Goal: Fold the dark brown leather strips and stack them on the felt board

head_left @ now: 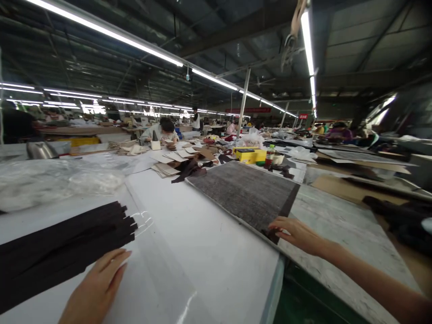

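At the lower left, my left hand (96, 285) rests low over the white tabletop, its fingers stretched out and holding nothing. Just beyond it lies a stack of dark brown fabric strips (67, 240) with uneven, stepped ends. My right hand (299, 234) is at the near corner of a dark grey, rough-faced board (236, 189). A dark strip (289, 200) runs along that board's right edge, and my right fingers are bent in a pinch at its near end. The fingertips partly hide what they grip there.
Clear plastic sheeting (60, 180) covers the table's left. Beyond the board stand a yellow box (249, 154) and a bottle (269, 156), beside pale cut pieces (167, 167). A person (162, 130) works across the table. A marbled surface (337, 225) extends right; a green gap (303, 297) lies below.
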The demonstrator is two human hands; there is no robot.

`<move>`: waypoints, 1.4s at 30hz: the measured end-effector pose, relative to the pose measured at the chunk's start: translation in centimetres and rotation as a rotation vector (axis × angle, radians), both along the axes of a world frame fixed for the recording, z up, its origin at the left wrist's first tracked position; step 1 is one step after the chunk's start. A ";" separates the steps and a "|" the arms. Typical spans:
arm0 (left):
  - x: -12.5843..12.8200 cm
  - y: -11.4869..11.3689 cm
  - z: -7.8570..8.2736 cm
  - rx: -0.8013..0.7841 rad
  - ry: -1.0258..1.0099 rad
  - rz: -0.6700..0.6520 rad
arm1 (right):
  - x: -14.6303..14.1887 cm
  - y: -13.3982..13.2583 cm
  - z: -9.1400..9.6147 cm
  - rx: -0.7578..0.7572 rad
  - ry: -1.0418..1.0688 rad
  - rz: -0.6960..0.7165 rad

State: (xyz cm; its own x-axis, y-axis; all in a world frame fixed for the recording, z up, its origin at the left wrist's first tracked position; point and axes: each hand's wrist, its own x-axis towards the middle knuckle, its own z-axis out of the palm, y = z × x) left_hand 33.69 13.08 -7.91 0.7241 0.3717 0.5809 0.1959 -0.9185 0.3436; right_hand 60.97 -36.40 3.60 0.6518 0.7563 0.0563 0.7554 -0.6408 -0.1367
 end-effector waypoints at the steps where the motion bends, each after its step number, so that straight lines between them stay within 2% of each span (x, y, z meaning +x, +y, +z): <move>1: 1.3 -2.4 0.5 -0.019 0.016 -0.084 | -0.5 -0.2 -0.1 0.008 0.003 0.016; 6: 6.9 -14.6 3.9 -0.105 0.071 -0.391 | -1.6 -0.1 -0.7 0.045 -0.005 0.029; 9: 9.5 -20.6 5.7 -0.145 0.096 -0.569 | -1.9 0.1 -0.9 0.058 -0.026 -0.028; 12: 11.9 -25.1 7.0 -0.171 0.115 -0.697 | -2.5 0.3 -1.1 0.046 -0.071 -0.081; 16: 14.4 -29.1 7.5 -0.163 0.184 -0.772 | -3.1 0.6 -1.2 0.004 -0.120 -0.117; 20: 16.1 -31.3 7.0 -0.151 0.228 -0.794 | -3.1 0.5 -1.3 -0.008 -0.135 -0.157; 25: 17.0 -32.7 6.1 -0.163 0.256 -0.805 | -2.9 0.4 -1.8 0.013 -0.150 -0.193; 35: 17.4 -32.8 4.7 -0.201 0.265 -0.785 | -2.6 1.3 -2.5 0.100 -0.140 -0.278; 42: 17.2 -32.5 4.9 -0.196 0.265 -0.781 | -1.7 1.2 -3.3 0.230 -0.012 -0.339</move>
State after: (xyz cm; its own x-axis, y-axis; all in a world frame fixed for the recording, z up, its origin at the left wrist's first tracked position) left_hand 50.88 -19.44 -3.06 0.9179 -0.2155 0.3332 -0.3737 -0.7521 0.5428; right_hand 59.27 -35.24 0.31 0.8602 0.4656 0.2082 0.5092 -0.8076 -0.2976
